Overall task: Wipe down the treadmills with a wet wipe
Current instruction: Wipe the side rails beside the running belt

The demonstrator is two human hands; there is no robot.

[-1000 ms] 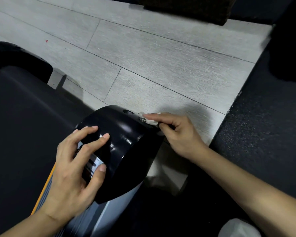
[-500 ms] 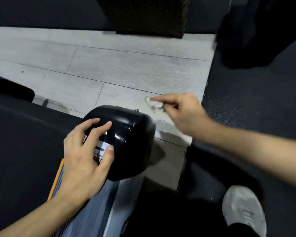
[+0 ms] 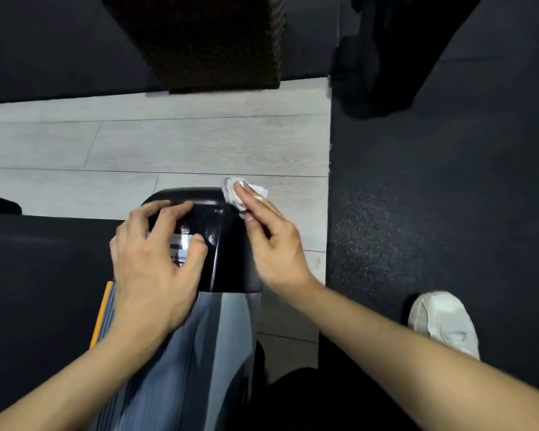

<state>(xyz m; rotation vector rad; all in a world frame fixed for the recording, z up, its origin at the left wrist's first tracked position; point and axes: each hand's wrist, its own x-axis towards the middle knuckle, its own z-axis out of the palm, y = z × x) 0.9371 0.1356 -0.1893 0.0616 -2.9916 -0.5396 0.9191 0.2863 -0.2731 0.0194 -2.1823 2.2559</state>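
Wipe (image 3: 231,192) half hidden under right hand (image 3: 273,244), treadmill cap (image 3: 227,244) blurred

A crumpled white wet wipe (image 3: 241,192) sits bunched against the far right corner of a glossy black treadmill end cap (image 3: 221,244). The rounded cap bears a white label with dark bars and tops a grey ribbed side rail (image 3: 181,353) edged by an orange strip (image 3: 101,315).
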